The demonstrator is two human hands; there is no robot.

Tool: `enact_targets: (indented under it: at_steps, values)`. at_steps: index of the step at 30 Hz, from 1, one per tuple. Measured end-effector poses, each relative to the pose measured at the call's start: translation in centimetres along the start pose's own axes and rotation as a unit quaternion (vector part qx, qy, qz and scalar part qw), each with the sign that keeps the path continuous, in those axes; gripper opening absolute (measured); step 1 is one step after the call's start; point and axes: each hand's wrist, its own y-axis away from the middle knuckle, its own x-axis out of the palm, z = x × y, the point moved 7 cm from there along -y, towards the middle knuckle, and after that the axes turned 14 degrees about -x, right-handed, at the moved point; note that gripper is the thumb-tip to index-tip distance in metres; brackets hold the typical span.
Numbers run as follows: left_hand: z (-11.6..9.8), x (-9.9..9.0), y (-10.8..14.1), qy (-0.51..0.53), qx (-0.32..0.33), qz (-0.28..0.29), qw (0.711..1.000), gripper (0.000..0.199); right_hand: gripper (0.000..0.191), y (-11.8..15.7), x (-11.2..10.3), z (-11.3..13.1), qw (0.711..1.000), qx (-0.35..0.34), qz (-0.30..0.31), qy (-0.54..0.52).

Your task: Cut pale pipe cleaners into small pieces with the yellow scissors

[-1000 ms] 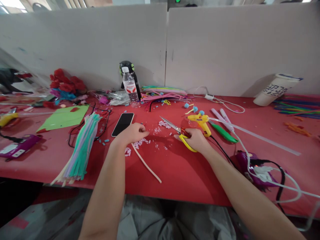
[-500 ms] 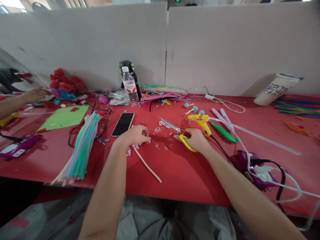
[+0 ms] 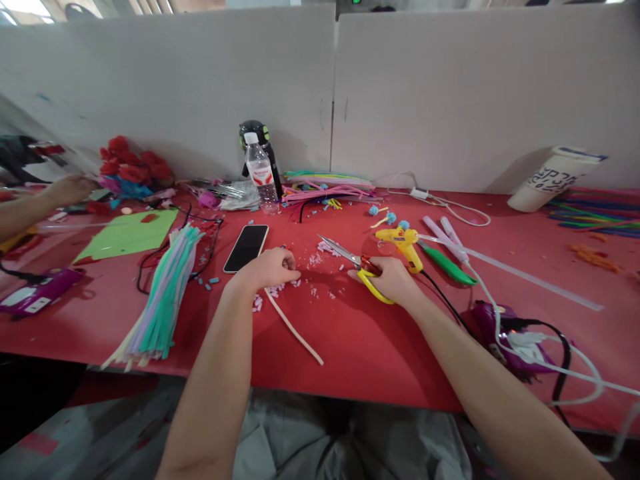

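Only slight change is shown over the last second: the left hand (image 3: 274,268) has been shifted a little to the right, and the pink clippings (image 3: 257,303) are now partly covered by it. Its fingers are curled in towards the thumb; whether anything is pinched there cannot be told. The cream stem (image 3: 294,329) has been left lying on the red worktop (image 3: 350,360), its upper end hidden under the left hand and its free end pointed towards the near edge. By the right hand (image 3: 387,277), the scissors (image 3: 345,251) are gripped at their handles, just as before, with the blades angled towards the left hand and kept apart from the stem. It may be judged from this that no cut is being made at this instant. The phone (image 3: 247,248) and the glue gun (image 3: 410,253) have not been moved. At the far left, a co-worker's hand (image 3: 73,190) has been brought into view beyond the green sheet (image 3: 127,235), well apart from both hands.
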Motion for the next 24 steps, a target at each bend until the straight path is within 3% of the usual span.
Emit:
enact_targets:
  at_steps: [7, 24]
  values:
    - [0.0, 0.4, 0.0, -0.001, -0.003, 0.015, 1.000, 0.022, 0.055, 0.0, 0.1, -0.1, 1.000, 0.004, 0.002, 0.005]
    - [1.3, -0.7, -0.6, -0.008, -0.032, -0.063, 0.997, 0.017, 0.053, 0.0, 0.2, 0.0, 1.000, 0.000, 0.008, 0.004]
